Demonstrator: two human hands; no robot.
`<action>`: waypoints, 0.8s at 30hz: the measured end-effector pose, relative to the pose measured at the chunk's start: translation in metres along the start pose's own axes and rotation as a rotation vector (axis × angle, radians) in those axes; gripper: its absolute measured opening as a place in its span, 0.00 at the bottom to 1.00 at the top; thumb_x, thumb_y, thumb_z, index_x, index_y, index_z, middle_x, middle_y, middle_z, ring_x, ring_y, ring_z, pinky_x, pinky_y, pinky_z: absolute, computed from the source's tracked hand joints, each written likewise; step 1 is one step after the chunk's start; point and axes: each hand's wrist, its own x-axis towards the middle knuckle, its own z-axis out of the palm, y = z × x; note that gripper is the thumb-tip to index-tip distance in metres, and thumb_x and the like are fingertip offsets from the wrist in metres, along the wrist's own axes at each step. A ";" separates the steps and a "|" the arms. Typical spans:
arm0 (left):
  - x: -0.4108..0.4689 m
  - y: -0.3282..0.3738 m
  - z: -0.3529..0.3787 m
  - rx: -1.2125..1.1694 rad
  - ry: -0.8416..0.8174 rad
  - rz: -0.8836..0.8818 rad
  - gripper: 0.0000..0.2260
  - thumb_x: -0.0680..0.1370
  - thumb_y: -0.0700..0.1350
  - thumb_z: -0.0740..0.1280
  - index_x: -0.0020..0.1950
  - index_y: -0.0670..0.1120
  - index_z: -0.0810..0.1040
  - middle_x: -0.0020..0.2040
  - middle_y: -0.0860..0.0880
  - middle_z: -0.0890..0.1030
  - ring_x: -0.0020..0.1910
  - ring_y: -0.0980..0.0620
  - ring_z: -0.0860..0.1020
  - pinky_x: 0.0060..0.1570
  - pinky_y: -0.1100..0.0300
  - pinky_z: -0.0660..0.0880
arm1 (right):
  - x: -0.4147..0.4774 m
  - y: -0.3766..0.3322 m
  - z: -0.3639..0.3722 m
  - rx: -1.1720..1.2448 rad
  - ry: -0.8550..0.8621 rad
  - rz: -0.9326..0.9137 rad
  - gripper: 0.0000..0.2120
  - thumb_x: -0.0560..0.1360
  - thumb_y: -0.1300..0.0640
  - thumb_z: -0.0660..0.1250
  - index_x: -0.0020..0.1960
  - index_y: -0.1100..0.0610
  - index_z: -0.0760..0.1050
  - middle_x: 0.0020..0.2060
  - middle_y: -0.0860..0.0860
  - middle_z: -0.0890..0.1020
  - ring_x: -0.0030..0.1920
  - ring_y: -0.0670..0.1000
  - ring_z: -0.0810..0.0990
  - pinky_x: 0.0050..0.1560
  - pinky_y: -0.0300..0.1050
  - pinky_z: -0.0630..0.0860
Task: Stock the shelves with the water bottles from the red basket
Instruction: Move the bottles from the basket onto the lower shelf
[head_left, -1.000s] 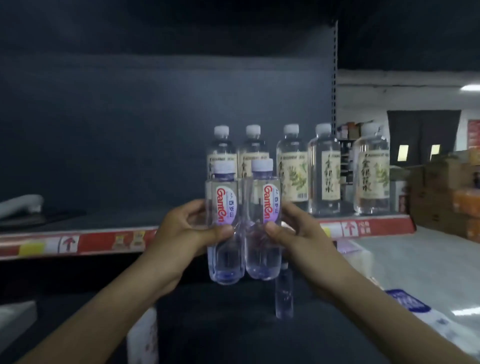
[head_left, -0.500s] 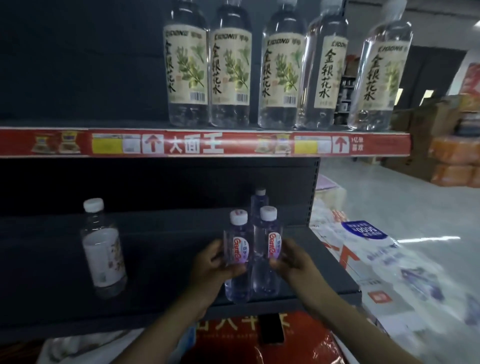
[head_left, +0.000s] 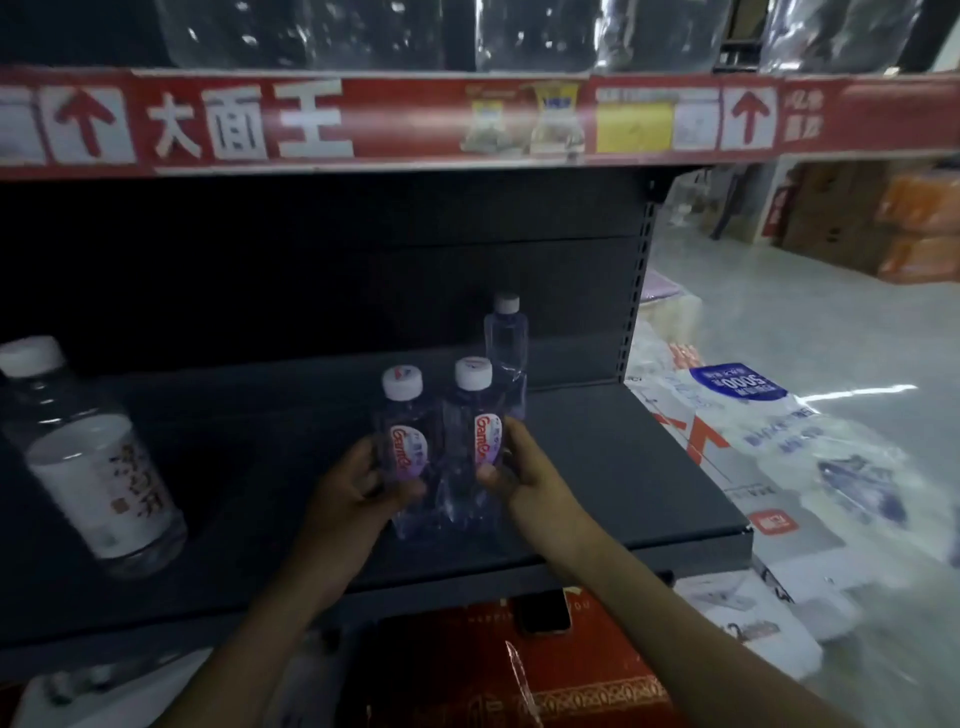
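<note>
Clamped upright at dark metal shelf: clear purple-tinted plastic bottle in left hand; matching white-capped bottle, three o'clock, in right hand.

Stacked cardboard boxes at far right, beside orange packs; nearer, white printed plastic-wrapped bundles lying on pale floor.

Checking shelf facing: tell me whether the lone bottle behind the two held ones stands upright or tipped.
Upright: the lone bottle has its cap on top and sides vertical; its base is hidden.
</note>
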 end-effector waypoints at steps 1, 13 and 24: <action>-0.001 -0.003 -0.001 0.002 0.005 -0.005 0.22 0.73 0.35 0.72 0.60 0.56 0.76 0.55 0.57 0.84 0.56 0.58 0.81 0.51 0.63 0.76 | 0.003 0.001 -0.002 0.008 -0.029 0.000 0.23 0.79 0.66 0.64 0.72 0.54 0.67 0.63 0.50 0.80 0.61 0.45 0.79 0.56 0.37 0.77; -0.016 -0.029 0.006 0.131 0.072 -0.027 0.30 0.72 0.36 0.73 0.68 0.59 0.69 0.58 0.58 0.79 0.55 0.67 0.78 0.47 0.76 0.74 | 0.116 0.014 -0.025 -0.217 0.330 0.164 0.47 0.62 0.46 0.74 0.73 0.57 0.55 0.64 0.56 0.74 0.62 0.58 0.77 0.66 0.58 0.73; -0.014 -0.028 0.001 0.208 0.062 -0.019 0.21 0.73 0.44 0.73 0.56 0.61 0.68 0.54 0.63 0.78 0.52 0.71 0.77 0.47 0.72 0.73 | 0.105 0.022 -0.075 -0.284 0.077 0.084 0.15 0.63 0.69 0.66 0.50 0.68 0.78 0.44 0.65 0.83 0.45 0.56 0.81 0.51 0.55 0.77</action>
